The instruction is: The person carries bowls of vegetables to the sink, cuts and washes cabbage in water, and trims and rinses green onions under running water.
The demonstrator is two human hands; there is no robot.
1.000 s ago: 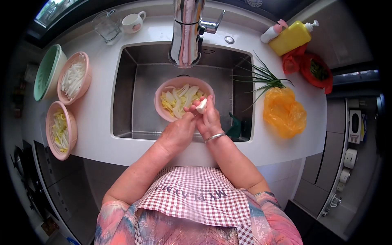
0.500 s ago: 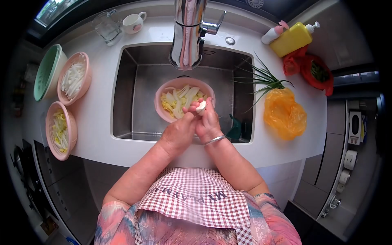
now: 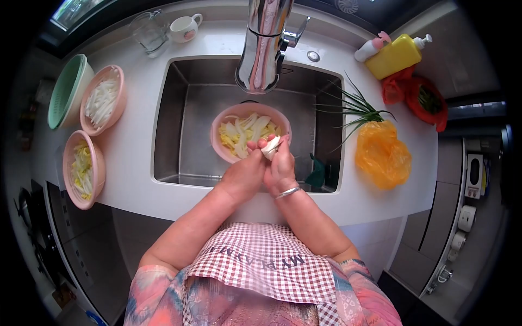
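A small white piece, which looks like garlic (image 3: 270, 148), is pinched between the two hands over the near rim of a pink bowl (image 3: 216, 142). My left hand (image 3: 244, 175) is closed against it, its fingertips partly hidden. My right hand (image 3: 281, 165), with a silver bracelet at the wrist, has its fingers wrapped round the piece. In the bowl lie sliced pale and yellow cabbage leaves (image 3: 243, 133). The bowl stands in the steel sink (image 3: 198, 103).
Left: a pink bowl of white strips (image 3: 101, 103), a pink basket of cabbage (image 3: 82, 168), and green and white baskets (image 3: 68, 92). Right: green onions (image 3: 361, 113), an orange bag (image 3: 383, 155), a red bag (image 3: 429, 103), and a yellow bottle (image 3: 394, 57). The faucet (image 3: 265, 49) overhangs the sink.
The view has shifted slightly, so the sink and bowls appear a little farther right. The white piece has turned and more of it shows between the fingers.
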